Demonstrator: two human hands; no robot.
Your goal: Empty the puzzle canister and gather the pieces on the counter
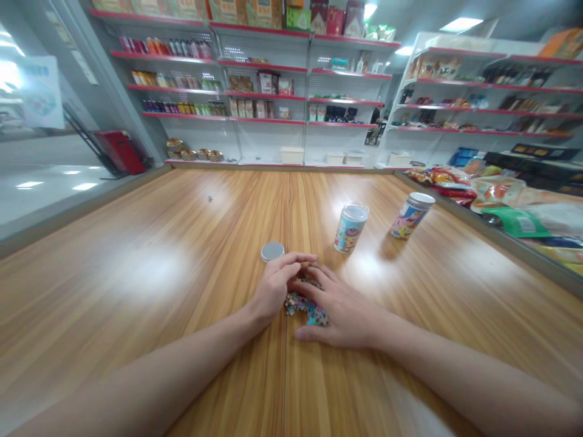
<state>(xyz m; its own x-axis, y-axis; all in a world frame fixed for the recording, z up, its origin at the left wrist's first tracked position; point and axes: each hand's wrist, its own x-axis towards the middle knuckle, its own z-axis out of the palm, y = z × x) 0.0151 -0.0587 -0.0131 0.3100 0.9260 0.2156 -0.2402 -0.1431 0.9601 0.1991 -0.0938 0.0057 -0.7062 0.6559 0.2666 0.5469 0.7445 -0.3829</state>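
Observation:
A small heap of colourful jigsaw pieces (304, 307) lies on the wooden table (150, 255) in front of me. My right hand (339, 306) rests flat over the heap, fingers stretched out and pointing left. My left hand (279, 283) is cupped at the heap's left side, its fingers curled onto the pieces and touching my right fingers. A round grey lid (272, 251) lies on the table just beyond my left hand.
Two printed cylindrical tins stand farther right: one without a lid (350, 227) and one capped (411, 215). Snack packets (501, 200) fill a display along the right edge. Store shelves (264, 91) line the back wall. A red case (119, 152) stands at the left.

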